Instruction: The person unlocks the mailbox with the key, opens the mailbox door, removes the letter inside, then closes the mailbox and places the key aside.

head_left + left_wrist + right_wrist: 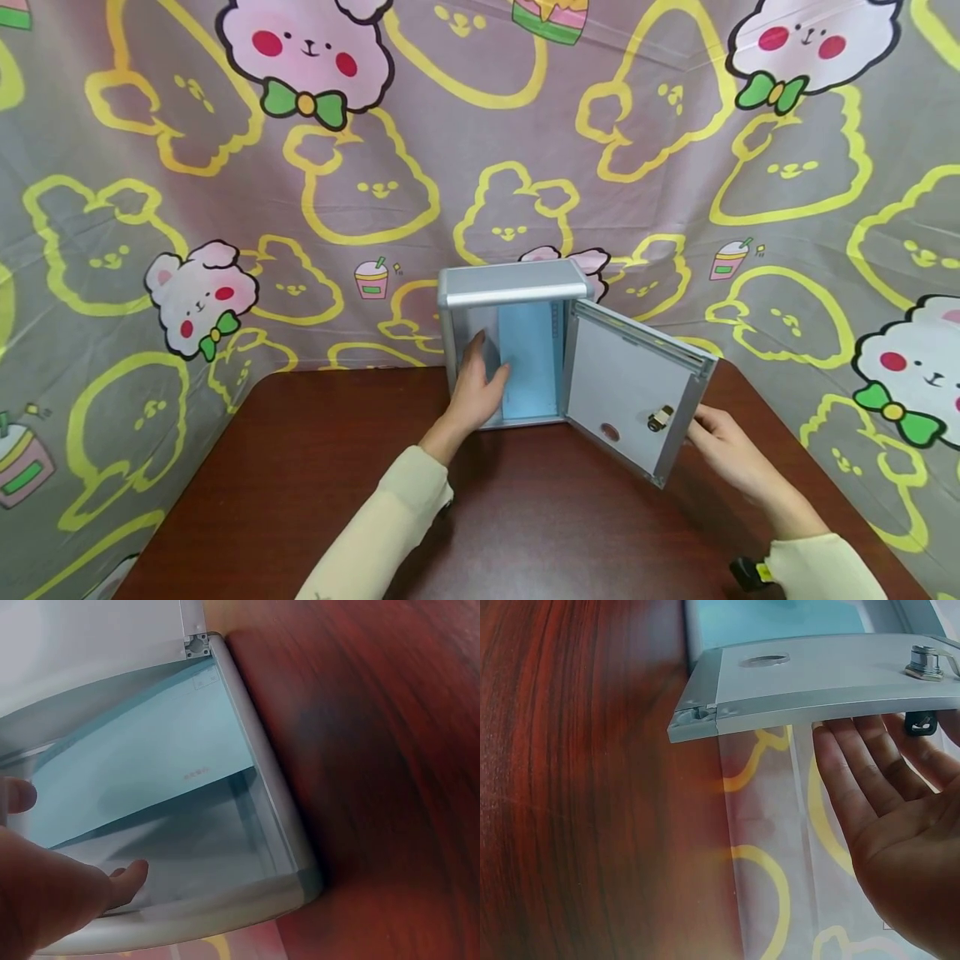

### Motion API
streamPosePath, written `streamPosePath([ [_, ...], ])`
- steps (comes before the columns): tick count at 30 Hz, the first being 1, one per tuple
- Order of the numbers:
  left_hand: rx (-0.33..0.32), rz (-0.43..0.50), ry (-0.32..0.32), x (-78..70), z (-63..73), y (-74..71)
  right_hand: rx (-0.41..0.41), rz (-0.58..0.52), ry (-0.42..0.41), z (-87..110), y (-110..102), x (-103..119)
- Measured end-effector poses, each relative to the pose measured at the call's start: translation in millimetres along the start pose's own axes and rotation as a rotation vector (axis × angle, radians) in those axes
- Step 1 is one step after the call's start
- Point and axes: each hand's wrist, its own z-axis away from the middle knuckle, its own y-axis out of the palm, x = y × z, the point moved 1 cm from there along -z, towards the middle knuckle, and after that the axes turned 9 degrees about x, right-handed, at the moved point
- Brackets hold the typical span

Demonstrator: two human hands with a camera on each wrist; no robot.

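A silver metal lockable box [517,282] stands on the table with its door [626,379] swung out to the right. Inside leans a pale blue envelope [150,750] with small red print. My left hand [480,387] reaches into the box's left side, thumb and fingers spread apart, the thumb in front of the envelope; contact with it cannot be made out. On the door's outer side, my right hand [907,817] has its fingers extended against the free edge. A black key head [921,723] sticks out beside those fingers.
The dark red-brown wooden table [300,500] carries the box near its back edge. Behind and beside it hangs a cloth [420,167] printed with cartoon animals. A metal cam lock [660,418] sits on the door's inner face.
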Motion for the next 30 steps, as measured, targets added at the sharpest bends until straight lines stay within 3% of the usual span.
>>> streamPosePath([
  [5,-0.004,0.051,-0.051,5.3,-9.6,9.5,-0.011,0.011,-0.002,0.8,-1,0],
  [12,0.046,0.109,-0.13,4.2,-17.5,21.4,-0.009,0.019,0.01,0.5,0,0],
  [23,0.082,0.235,-0.168,9.0,-22.8,34.3,-0.004,0.029,-0.005,1.0,1,0],
  [30,0.125,0.221,-0.201,11.4,-20.2,40.8,-0.003,0.009,-0.014,0.9,1,0],
])
